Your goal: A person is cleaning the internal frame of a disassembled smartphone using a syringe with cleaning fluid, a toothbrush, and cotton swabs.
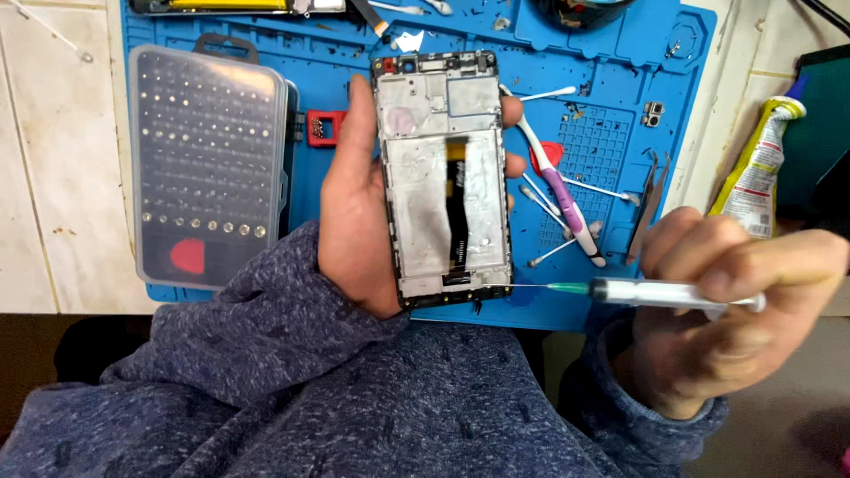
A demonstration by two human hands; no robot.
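My left hand grips an opened phone frame, its inner side facing up with a black flex strip down the middle. My right hand holds a clear syringe with a green hub. Its thin needle points left and its tip touches the phone frame's lower right edge. Both hands hover above a blue repair mat, and my sleeves are of blue-grey fleece.
A clear case of screwdriver bits lies at the mat's left. A purple and white toothbrush, several cotton swabs, tweezers and a red pick lie on the mat. A yellow glue tube rests at the right.
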